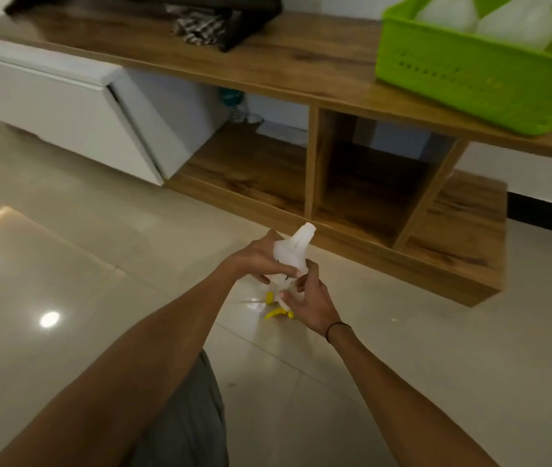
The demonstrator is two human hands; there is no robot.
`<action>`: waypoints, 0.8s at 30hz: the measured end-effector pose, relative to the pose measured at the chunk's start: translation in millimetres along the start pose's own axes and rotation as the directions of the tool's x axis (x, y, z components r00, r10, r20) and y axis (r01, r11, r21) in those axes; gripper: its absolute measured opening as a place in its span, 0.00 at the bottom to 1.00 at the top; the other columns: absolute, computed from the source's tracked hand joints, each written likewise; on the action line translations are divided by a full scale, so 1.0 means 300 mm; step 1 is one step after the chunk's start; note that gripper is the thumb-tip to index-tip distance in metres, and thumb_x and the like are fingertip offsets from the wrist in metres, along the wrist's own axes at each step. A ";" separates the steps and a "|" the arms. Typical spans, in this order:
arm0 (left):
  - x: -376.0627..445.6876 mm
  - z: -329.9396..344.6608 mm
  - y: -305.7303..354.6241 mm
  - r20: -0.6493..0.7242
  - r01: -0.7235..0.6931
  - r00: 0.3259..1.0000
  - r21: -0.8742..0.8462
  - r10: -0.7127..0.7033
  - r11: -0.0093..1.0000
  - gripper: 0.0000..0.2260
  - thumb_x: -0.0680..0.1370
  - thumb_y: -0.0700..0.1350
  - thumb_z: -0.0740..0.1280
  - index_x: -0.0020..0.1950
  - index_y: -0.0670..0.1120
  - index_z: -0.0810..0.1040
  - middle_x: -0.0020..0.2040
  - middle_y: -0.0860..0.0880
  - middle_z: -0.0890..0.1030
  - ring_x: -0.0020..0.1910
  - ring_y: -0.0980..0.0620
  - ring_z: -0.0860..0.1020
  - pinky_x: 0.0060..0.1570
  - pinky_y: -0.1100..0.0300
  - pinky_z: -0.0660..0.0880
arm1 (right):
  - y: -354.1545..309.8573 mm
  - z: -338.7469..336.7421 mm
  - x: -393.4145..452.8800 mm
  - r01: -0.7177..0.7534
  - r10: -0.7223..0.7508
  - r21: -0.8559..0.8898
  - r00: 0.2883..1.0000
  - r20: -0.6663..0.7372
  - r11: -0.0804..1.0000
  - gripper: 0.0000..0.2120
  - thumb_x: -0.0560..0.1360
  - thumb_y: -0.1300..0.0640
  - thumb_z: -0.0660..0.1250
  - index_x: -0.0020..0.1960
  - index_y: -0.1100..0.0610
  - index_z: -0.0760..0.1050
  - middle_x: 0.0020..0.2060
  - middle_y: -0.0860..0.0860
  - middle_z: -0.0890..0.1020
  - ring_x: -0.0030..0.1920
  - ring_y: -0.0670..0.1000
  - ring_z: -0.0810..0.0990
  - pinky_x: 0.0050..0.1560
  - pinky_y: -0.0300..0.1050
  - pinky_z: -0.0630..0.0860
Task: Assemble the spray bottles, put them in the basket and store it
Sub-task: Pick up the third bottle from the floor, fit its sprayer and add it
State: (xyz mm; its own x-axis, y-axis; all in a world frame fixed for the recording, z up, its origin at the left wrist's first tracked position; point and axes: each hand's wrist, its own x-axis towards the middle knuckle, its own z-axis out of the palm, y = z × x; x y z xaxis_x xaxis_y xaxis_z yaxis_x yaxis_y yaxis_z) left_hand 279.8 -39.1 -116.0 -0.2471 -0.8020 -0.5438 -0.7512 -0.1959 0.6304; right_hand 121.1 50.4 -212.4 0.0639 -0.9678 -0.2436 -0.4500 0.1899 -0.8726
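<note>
Left hand (pixel 257 256) grips the bottle (pixel 289 254); right hand (pixel 304 298) seemingly pinches the yellow sprayer (pixel 276 313). Next: twist tight, then basket (pixel 469 75).

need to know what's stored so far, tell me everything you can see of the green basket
The green basket is plastic-looking, rectangular, with rows of small slots in its side walls. It sits on the wooden shelf top at upper right, partly cut off by the frame. Inside lie at least two translucent white bottles. Neither hand touches it.
</note>
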 end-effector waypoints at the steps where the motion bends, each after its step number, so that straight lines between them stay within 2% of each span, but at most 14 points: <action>1: -0.008 -0.022 -0.029 -0.016 0.013 1.000 0.003 -0.013 1.000 0.42 0.66 0.56 0.84 0.72 0.52 0.67 0.65 0.51 0.75 0.60 0.49 0.79 0.47 0.49 0.87 | -0.001 0.036 0.019 0.005 -0.005 -0.044 1.000 0.022 0.999 0.34 0.74 0.44 0.73 0.72 0.48 0.58 0.56 0.48 0.76 0.59 0.52 0.76 0.54 0.49 0.78; 2: -0.018 -0.044 -0.056 -0.030 0.025 0.999 0.005 -0.025 1.000 0.42 0.65 0.56 0.84 0.72 0.52 0.66 0.64 0.51 0.75 0.60 0.49 0.79 0.48 0.48 0.87 | -0.002 0.071 0.036 0.019 -0.015 -0.106 0.999 0.040 0.994 0.29 0.75 0.46 0.72 0.69 0.49 0.61 0.55 0.49 0.75 0.60 0.54 0.75 0.53 0.50 0.77; 4: -0.043 -0.081 -0.104 -0.053 0.041 0.998 0.028 -0.039 0.999 0.41 0.66 0.55 0.84 0.73 0.52 0.66 0.64 0.50 0.75 0.60 0.48 0.79 0.48 0.49 0.87 | -0.006 0.139 0.065 0.059 -0.034 -0.294 0.995 0.090 0.954 0.24 0.77 0.50 0.69 0.70 0.52 0.65 0.59 0.53 0.74 0.64 0.57 0.71 0.54 0.53 0.76; 6: -0.070 -0.111 -0.151 -0.068 0.054 0.996 0.059 -0.050 0.997 0.41 0.67 0.53 0.84 0.72 0.53 0.65 0.63 0.50 0.75 0.59 0.48 0.79 0.46 0.52 0.87 | 0.001 0.197 0.099 0.138 -0.078 -0.543 0.988 0.132 0.828 0.24 0.79 0.49 0.67 0.72 0.53 0.67 0.66 0.56 0.71 0.68 0.60 0.68 0.57 0.57 0.76; 8: -0.091 -0.138 -0.200 -0.078 0.062 0.995 0.103 -0.054 0.993 0.40 0.67 0.52 0.84 0.72 0.53 0.65 0.62 0.50 0.74 0.57 0.49 0.78 0.40 0.57 0.86 | 0.012 0.245 0.134 0.215 -0.105 -0.708 0.975 0.196 0.673 0.22 0.80 0.48 0.65 0.72 0.53 0.69 0.71 0.56 0.69 0.72 0.61 0.65 0.61 0.59 0.74; 10: -0.102 -0.163 -0.242 -0.085 0.062 0.995 0.147 -0.050 0.987 0.40 0.67 0.51 0.84 0.72 0.53 0.64 0.62 0.49 0.74 0.56 0.49 0.78 0.37 0.59 0.85 | 0.027 0.277 0.162 0.262 -0.095 -0.788 0.963 0.253 0.557 0.18 0.80 0.52 0.65 0.68 0.53 0.72 0.70 0.55 0.69 0.73 0.61 0.65 0.61 0.59 0.73; 12: -0.107 -0.185 -0.274 -0.090 0.060 0.995 0.191 -0.044 0.980 0.41 0.66 0.51 0.84 0.72 0.53 0.64 0.62 0.49 0.73 0.55 0.48 0.78 0.38 0.57 0.86 | 0.042 0.298 0.172 0.279 -0.092 -0.834 0.959 0.269 0.475 0.13 0.77 0.60 0.65 0.62 0.54 0.75 0.64 0.55 0.72 0.67 0.60 0.70 0.56 0.58 0.75; 14: -0.113 -0.200 -0.293 -0.095 0.055 0.995 0.240 -0.033 0.969 0.42 0.65 0.52 0.84 0.71 0.53 0.64 0.64 0.47 0.73 0.56 0.46 0.79 0.41 0.53 0.87 | 0.048 0.299 0.171 0.280 -0.093 -0.850 0.959 0.267 0.447 0.14 0.75 0.65 0.65 0.59 0.55 0.75 0.61 0.54 0.74 0.63 0.59 0.72 0.52 0.57 0.75; 16: -0.113 -0.207 -0.300 -0.093 0.049 0.995 0.282 -0.024 0.958 0.42 0.64 0.52 0.84 0.70 0.53 0.65 0.64 0.47 0.75 0.56 0.45 0.80 0.41 0.51 0.87 | 0.046 0.277 0.174 0.311 -0.102 -0.836 0.949 0.298 0.452 0.15 0.75 0.65 0.67 0.60 0.56 0.74 0.61 0.55 0.74 0.63 0.59 0.72 0.50 0.56 0.75; 19: -0.106 -0.204 -0.270 -0.084 0.041 0.996 0.297 -0.016 0.954 0.40 0.64 0.50 0.84 0.69 0.53 0.66 0.60 0.48 0.76 0.53 0.46 0.81 0.37 0.56 0.84 | 0.017 0.180 0.180 0.343 -0.098 -0.790 0.934 0.343 0.508 0.21 0.75 0.53 0.74 0.63 0.57 0.71 0.61 0.56 0.73 0.63 0.59 0.71 0.50 0.55 0.77; 21: -0.092 -0.196 -0.237 -0.070 0.017 0.998 0.309 0.005 0.951 0.40 0.63 0.50 0.84 0.68 0.54 0.66 0.59 0.48 0.77 0.50 0.48 0.82 0.36 0.57 0.81 | -0.011 0.086 0.182 0.345 -0.122 -0.789 0.936 0.331 0.509 0.15 0.79 0.52 0.70 0.61 0.57 0.71 0.57 0.57 0.72 0.61 0.60 0.71 0.48 0.55 0.79; 24: -0.083 -0.180 -0.167 -0.030 -0.050 0.997 0.359 0.065 0.932 0.41 0.61 0.50 0.84 0.68 0.55 0.65 0.59 0.48 0.78 0.51 0.47 0.81 0.41 0.54 0.81 | -0.070 -0.083 0.149 0.335 -0.112 -0.763 0.937 0.330 0.553 0.05 0.82 0.56 0.65 0.55 0.55 0.71 0.53 0.56 0.70 0.53 0.60 0.76 0.46 0.59 0.81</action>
State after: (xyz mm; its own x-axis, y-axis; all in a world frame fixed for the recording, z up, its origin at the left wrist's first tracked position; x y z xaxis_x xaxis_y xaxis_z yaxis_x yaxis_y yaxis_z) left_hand 356.6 -39.9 -104.0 -0.2768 -0.8296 -0.4850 -0.9076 0.0598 0.4157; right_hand 111.1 -1.0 -194.5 0.4044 -0.8738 -0.2701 -0.9070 -0.3452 -0.2414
